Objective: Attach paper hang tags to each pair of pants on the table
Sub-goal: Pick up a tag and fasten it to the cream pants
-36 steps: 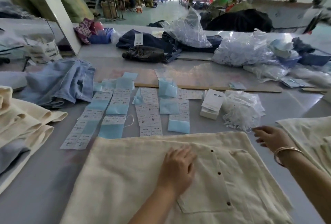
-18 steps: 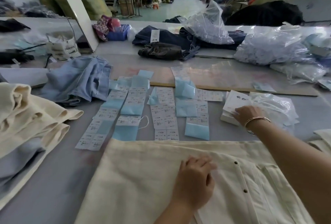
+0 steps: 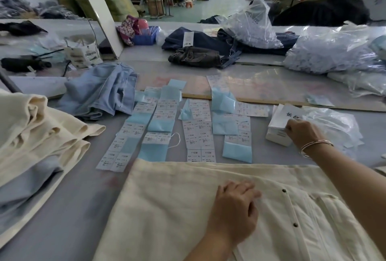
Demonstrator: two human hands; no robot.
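Fingers of our right hand (image 3: 302, 133) curl over the near corner of the white tag stack (image 3: 281, 124), pinching at the top card, a bracelet (image 3: 315, 146) on the wrist behind it. Whether a single tag is actually lifted free, we cannot tell. Our left hand (image 3: 235, 210) lies palm down on the cream pants (image 3: 167, 208), fingers loosely bent and spread, pressing the cloth flat just left of the snap-button placket (image 3: 289, 208); it holds nothing.

The cream pants are spread across the grey table (image 3: 62, 208) right in front of us, waistband toward the right. The tag stack sits beyond them, to the right, touching a crumpled clear bag of white strings (image 3: 332, 127). Between the pants and a long board (image 3: 271, 87) run rows of printed size labels (image 3: 198, 133) mixed with pale blue paper squares (image 3: 237, 152), one carrying a white cord loop (image 3: 175, 139).

On our left, a pile of folded cream and blue garments (image 3: 31, 135) lies at the table edge, with light blue pants (image 3: 100, 93) bunched behind it. Farther back we see dark jeans (image 3: 196, 57) and big clear bags (image 3: 330, 52) full of white pieces.
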